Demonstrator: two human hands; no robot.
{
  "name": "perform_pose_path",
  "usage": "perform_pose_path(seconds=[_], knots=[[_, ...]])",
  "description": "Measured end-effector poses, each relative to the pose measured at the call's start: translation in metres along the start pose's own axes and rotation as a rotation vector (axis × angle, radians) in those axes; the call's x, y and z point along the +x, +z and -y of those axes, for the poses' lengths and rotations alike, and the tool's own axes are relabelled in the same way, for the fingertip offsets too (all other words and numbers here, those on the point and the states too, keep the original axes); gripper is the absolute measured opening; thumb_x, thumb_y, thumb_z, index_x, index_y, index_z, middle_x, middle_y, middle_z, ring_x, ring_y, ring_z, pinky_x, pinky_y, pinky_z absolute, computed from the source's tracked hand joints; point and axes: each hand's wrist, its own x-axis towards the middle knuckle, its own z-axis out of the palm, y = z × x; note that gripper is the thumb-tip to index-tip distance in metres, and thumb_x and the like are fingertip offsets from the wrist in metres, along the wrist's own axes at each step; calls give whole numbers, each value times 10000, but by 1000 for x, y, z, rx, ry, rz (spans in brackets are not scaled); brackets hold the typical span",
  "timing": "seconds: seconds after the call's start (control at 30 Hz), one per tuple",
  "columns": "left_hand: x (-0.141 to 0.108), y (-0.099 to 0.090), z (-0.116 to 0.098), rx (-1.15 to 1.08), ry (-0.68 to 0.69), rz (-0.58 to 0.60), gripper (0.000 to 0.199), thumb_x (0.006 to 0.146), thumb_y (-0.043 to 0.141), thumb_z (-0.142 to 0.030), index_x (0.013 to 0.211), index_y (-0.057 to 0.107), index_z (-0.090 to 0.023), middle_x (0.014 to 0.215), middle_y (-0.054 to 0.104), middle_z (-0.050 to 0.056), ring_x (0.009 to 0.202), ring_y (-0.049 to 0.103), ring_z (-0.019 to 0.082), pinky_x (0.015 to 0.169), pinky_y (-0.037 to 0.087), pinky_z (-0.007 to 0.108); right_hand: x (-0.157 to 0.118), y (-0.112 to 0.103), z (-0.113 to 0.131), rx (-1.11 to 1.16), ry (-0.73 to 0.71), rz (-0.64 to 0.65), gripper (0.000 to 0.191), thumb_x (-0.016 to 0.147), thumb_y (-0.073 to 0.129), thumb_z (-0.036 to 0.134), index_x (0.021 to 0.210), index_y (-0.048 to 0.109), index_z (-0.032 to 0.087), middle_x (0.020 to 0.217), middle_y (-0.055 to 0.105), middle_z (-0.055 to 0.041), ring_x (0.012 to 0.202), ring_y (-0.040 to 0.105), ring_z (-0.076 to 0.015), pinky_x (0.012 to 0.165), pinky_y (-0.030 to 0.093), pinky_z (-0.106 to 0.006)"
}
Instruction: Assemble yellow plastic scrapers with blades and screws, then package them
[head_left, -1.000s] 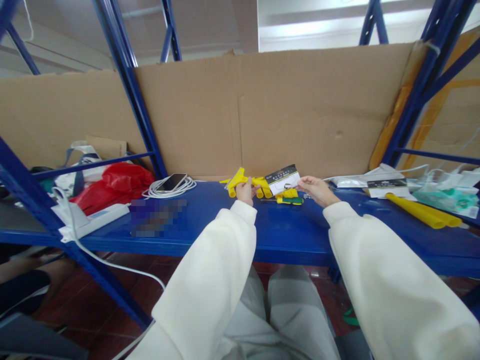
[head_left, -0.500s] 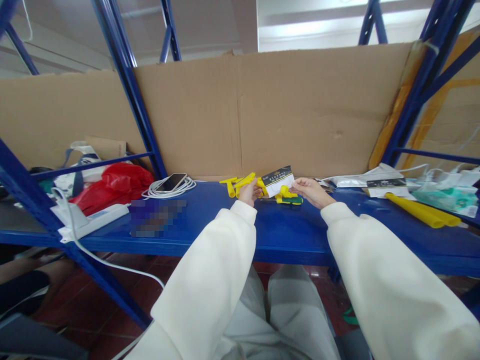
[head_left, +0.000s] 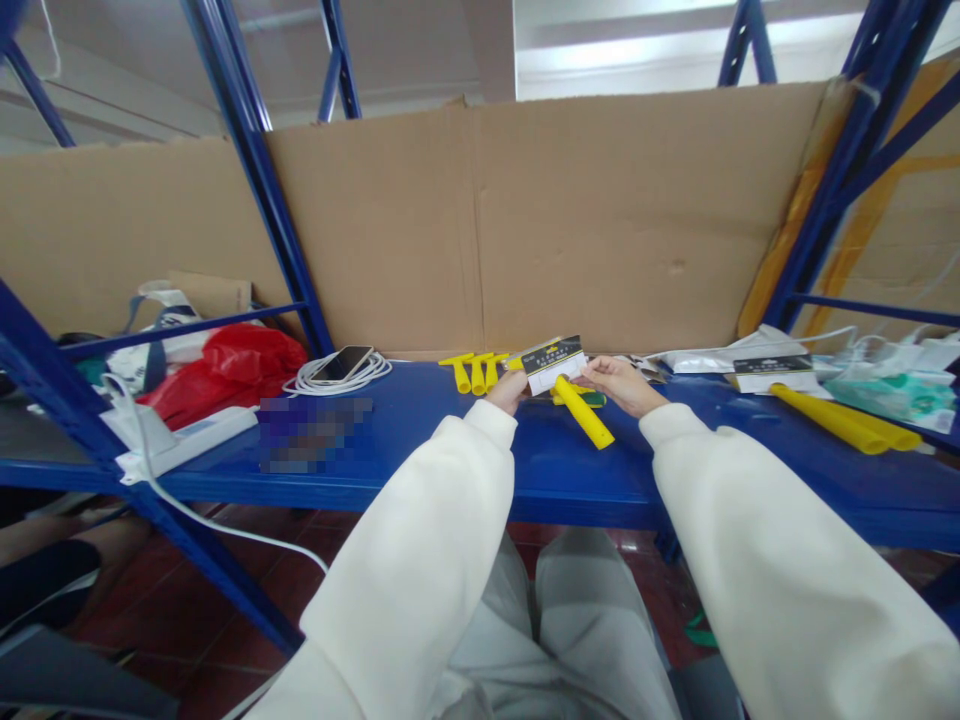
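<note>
While both hands are raised over the bench (head_left: 405,430), a printed card (head_left: 552,366) is found between them, its long axis running roughly from 8 to 2 o'clock. The left hand (head_left: 508,391) has its grip closed at the card's near left corner; the card lies toward 2 o'clock from it. The right hand (head_left: 628,387) pinches the opposite edge, with the card toward 9 to 10 o'clock. A yellow handle (head_left: 586,414) projects from beneath the card, its long axis pointing from 11 to 5 o'clock, open end toward the wearer. Its visible length lies nearer the right hand; what bears its covered end cannot be told. Close by the handle, toward 1 to 2 o'clock, is a green-and-yellow screwdriver (head_left: 596,399), partly covered. Three yellow T-shaped tools (head_left: 478,378) stand in a row at 10 o'clock from the left hand, near the back edge. The cardboard panel (head_left: 600,230) bounds the work at 12 o'clock. Between the forearms, toward 6 o'clock, bare blue surface extends to the front edge (head_left: 577,510), affording the widest room observed. Two yellow tubes (head_left: 832,420) lie well apart, toward 3 to 4 o'clock from the right hand.
</note>
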Motion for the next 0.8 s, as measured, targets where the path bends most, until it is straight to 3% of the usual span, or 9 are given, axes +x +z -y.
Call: perform_pose_path(seconds=[0.2, 0.37, 0.57, 0.8], knots=[[2, -1, 1, 66, -20, 14, 177, 867, 528, -275, 785, 682, -249, 824, 756, 27, 936, 682, 201, 910, 509, 425, 3, -2, -2, 43, -23, -18, 476, 439, 948, 494, 638, 621, 211, 755, 741, 5, 792, 737, -180, 944, 568, -391], [5, -6, 0, -17, 5, 59, 204, 881, 490, -315, 875, 677, -236, 923, 749, 28, 1070, 641, 198, 912, 485, 358, 3, -1, -2, 74, -22, -32, 495, 424, 952, 494, 643, 613, 208, 809, 756, 2, 840, 746, -186, 1003, 545, -400], [11, -8, 2, -88, 36, 82, 225, 858, 567, -396, 919, 676, -209, 946, 731, 57, 1009, 632, 197, 792, 474, 287, 4, -2, -3, 84, -44, -70, 480, 460, 946, 482, 641, 594, 211, 797, 753, -5, 882, 748, -207, 1012, 543, -413], [7, -7, -2, -51, -33, 76, 504, 925, 436, -625, 830, 691, -202, 884, 728, 80, 963, 648, 210, 821, 494, 326, 6, -4, -7, 59, -67, -98, 410, 568, 919, 425, 651, 581, 210, 776, 741, -9, 844, 747, -193, 992, 555, -408]])
